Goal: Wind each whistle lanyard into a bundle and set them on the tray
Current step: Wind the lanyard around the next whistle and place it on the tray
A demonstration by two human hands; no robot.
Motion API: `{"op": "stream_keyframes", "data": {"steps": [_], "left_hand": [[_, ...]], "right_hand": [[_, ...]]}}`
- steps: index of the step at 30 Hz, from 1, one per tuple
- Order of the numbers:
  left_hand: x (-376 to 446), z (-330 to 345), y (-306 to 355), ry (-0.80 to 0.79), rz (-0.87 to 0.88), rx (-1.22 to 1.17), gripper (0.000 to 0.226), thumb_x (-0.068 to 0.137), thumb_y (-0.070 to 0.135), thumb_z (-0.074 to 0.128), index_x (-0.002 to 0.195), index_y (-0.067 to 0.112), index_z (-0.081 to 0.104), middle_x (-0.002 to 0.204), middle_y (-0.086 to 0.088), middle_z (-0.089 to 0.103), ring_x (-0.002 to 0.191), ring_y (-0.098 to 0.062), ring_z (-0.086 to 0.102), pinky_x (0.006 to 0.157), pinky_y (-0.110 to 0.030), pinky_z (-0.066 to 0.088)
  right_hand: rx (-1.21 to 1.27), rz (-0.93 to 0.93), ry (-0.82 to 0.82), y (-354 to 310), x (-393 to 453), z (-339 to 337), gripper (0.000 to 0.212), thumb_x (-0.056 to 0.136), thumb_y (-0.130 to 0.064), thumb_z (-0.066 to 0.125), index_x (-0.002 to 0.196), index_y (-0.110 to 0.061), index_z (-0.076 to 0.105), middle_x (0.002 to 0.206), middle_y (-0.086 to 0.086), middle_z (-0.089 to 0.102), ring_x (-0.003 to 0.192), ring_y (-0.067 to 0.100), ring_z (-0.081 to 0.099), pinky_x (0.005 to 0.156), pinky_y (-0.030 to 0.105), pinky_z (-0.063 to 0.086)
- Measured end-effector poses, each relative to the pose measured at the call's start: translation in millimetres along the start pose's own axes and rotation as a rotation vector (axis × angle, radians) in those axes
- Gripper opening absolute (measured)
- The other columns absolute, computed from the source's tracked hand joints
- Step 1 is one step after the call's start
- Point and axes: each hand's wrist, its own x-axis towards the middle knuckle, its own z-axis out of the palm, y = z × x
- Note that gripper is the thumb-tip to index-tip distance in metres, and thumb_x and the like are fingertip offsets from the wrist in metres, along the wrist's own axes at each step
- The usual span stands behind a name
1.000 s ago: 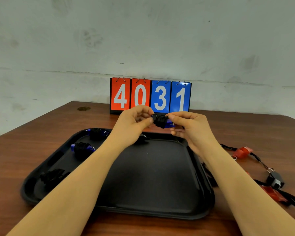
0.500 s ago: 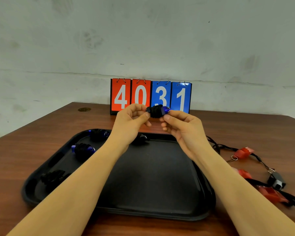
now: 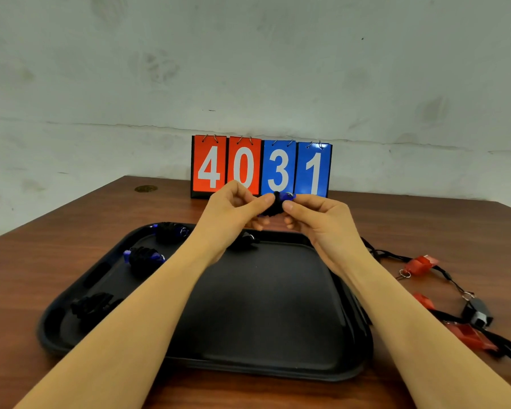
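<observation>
Black-wound blue whistle bundle (image 3: pixel 276 204) lies crosswise, pinched between both hands.

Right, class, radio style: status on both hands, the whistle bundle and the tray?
Left hand and right hand both pinching blue whistle bundle above tray. Not yet set down. Four bundles on tray. Nothing in the way.

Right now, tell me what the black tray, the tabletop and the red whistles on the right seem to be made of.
Black rectangular tray: probably moulded plastic, matt, with soft rounded rim and dull sheen.
Brown tabletop: wood or wood-look laminate; streaked reddish grain, semi-gloss. Which of the two cannot be told.
Red whistles: likely hard plastic, glossy, slightly translucent; a small metal ring hangs from the nearest, on black cord that looks woven.
</observation>
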Motion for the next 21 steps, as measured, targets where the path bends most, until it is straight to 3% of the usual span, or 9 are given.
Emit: {"op": "stream_keyframes", "data": {"steps": [5,9,15,18,21], "left_hand": [[-0.9,-2.1,-1.2,-0.076,-0.052,-0.031,0.03,0.084,0.013,0.063,0.112,0.015,0.055,0.092,-0.007,0.065,0.074,-0.013,0.066,0.067,-0.023,0.055],[-3.3,0.7,-1.5,-0.156,-0.049,0.049,0.027,0.087,0.011,0.059,0.113,0.016,0.061,0.11,-0.002,0.063,0.094,-0.017,0.065,0.077,-0.026,0.056],[-4.1,1.5,-2.5,-0.069,0.042,0.207,0.023,0.083,0.012,0.065,0.103,0.021,0.061,0.104,0.0,0.064,0.083,-0.015,0.067,0.077,-0.025,0.057],[-4.9,3.1,-3.8,-0.035,0.107,0.304,0.022,0.082,0.014,0.067,0.101,0.02,0.057,0.1,0.004,0.062,0.076,-0.011,0.066,0.07,-0.016,0.055],[-5.6,4.8,-6.7,-0.015,0.157,0.422,0.023,0.081,0.016,0.068,0.098,0.021,0.053,0.097,0.01,0.059,0.081,-0.007,0.062,0.067,-0.013,0.051]], "right_hand": [[0.011,0.048,0.023,2.0,0.7,0.9,0.009,0.081,-0.003,0.065,0.088,-0.005,0.07,0.071,0.005,0.067,0.063,0.013,0.059,0.066,0.024,0.054],[0.0,0.065,0.062,1.5,1.5,-0.8,0.009,0.08,-0.005,0.066,0.088,-0.004,0.07,0.07,0.006,0.067,0.063,0.014,0.06,0.065,0.025,0.054],[0.016,0.053,0.072,-1.1,1.0,-1.2,0.009,0.08,-0.003,0.066,0.088,-0.003,0.069,0.075,0.009,0.069,0.063,0.014,0.063,0.065,0.024,0.056],[-0.009,0.042,0.074,-2.1,0.9,-1.1,0.008,0.08,-0.004,0.066,0.088,-0.003,0.07,0.075,0.01,0.069,0.063,0.014,0.062,0.064,0.023,0.055],[-0.072,0.036,0.096,-0.6,1.8,-0.1,0.007,0.081,-0.003,0.066,0.086,-0.004,0.069,0.075,0.011,0.068,0.063,0.015,0.062,0.065,0.024,0.055]]}}
